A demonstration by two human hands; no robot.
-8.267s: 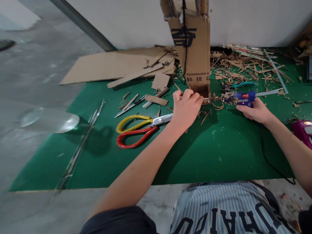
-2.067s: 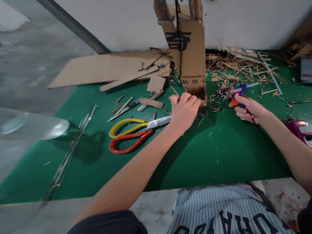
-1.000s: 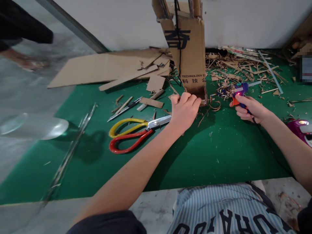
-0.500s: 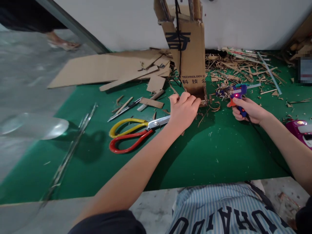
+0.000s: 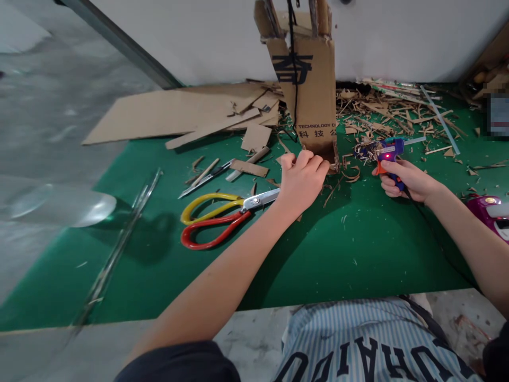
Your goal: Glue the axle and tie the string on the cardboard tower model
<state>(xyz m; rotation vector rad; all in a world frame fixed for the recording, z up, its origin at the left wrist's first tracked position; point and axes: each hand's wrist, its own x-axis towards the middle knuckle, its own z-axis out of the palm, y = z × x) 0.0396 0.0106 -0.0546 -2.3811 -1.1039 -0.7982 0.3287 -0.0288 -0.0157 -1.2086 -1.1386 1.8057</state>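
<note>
A tall cardboard column (image 5: 314, 95) with black printed lettering stands on the green mat (image 5: 222, 254) near the far wall. My left hand (image 5: 302, 180) is curled against its lower left corner, fingers closed on the cardboard edge. To the right, my right hand (image 5: 405, 178) grips a blue glue gun (image 5: 387, 151) with an orange trigger and a lit red lamp. Its nozzle points left toward the column's base and is clogged with cardboard bits. A black cord trails from it along my right arm.
Large scissors (image 5: 222, 215) with yellow and red handles lie left of my left hand. A utility knife (image 5: 207, 178) and cardboard strips lie beyond. Flat cardboard sheets (image 5: 159, 111) fill the back left, shavings (image 5: 397, 114) the back right. A purple device (image 5: 493, 209) sits at right.
My right hand has tilted the glue gun up from lying low on the mat and keeps it pointed at the column's base. A passer-by at top left has gone. My left hand stays put.
</note>
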